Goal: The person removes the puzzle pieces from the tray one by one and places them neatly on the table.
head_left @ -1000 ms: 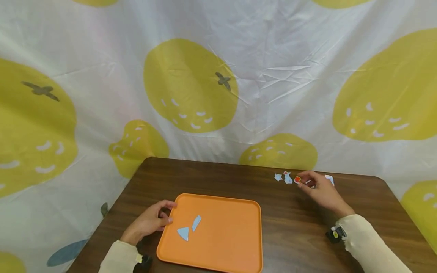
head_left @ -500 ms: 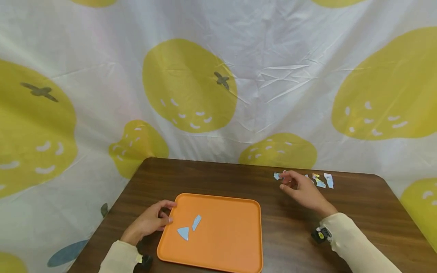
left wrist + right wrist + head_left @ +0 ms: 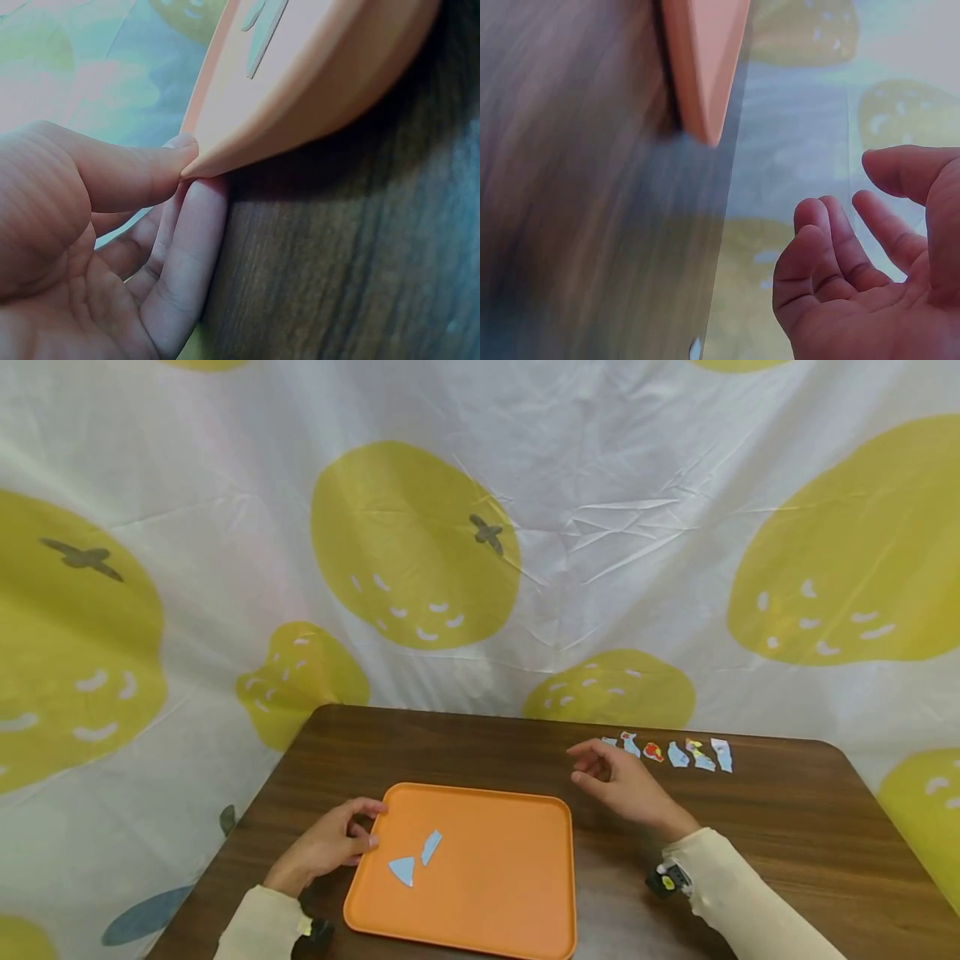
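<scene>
The left hand (image 3: 322, 846) pinches the left rim of an orange tray (image 3: 495, 877); in the left wrist view the thumb of this hand (image 3: 112, 225) lies over the tray edge (image 3: 247, 142) with fingers beneath. Two pale blue paper pieces, one triangular (image 3: 402, 870) and one narrow (image 3: 431, 847), lie on the tray's left part. The right hand (image 3: 626, 785) is over the table beyond the tray's back right corner, fingers loosely bent and holding nothing. In the right wrist view that hand (image 3: 855, 277) has its thumb apart from the fingers.
At the back right of the brown table (image 3: 780, 827) several torn paper pieces stand in a row, among them a red and yellow one (image 3: 653, 752) and a pale one (image 3: 722, 755). A lemon-patterned curtain (image 3: 585, 568) hangs behind the table.
The right hand has moved left from the red and yellow piece, past the row's left end, uncovering several pieces. The left hand, the tray and its two pieces have stayed in place.
</scene>
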Tool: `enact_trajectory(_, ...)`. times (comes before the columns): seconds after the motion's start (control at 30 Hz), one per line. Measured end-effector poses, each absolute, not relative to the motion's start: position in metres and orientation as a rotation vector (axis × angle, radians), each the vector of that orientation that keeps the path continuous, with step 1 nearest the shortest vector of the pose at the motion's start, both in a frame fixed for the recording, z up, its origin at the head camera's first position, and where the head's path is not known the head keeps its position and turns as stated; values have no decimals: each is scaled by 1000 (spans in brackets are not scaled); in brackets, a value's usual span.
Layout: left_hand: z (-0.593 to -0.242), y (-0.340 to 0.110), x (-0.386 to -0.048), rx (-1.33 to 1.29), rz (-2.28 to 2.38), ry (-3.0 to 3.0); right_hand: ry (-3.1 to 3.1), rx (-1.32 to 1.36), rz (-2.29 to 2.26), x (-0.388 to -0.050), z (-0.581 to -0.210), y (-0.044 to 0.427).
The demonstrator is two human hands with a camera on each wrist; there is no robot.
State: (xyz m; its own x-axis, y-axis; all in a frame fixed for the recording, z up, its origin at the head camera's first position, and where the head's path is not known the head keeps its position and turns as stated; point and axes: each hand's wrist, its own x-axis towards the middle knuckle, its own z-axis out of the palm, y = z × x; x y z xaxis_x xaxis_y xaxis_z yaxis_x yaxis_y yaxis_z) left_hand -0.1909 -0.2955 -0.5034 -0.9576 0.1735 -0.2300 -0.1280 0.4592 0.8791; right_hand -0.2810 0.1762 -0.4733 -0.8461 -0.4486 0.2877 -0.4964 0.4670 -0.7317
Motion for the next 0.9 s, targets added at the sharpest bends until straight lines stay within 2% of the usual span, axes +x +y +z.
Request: enact_trajectory(0.9, -506, -297, -192, 9, 1490, 2412, -2639, 1213, 1468, -260, -477, 68)
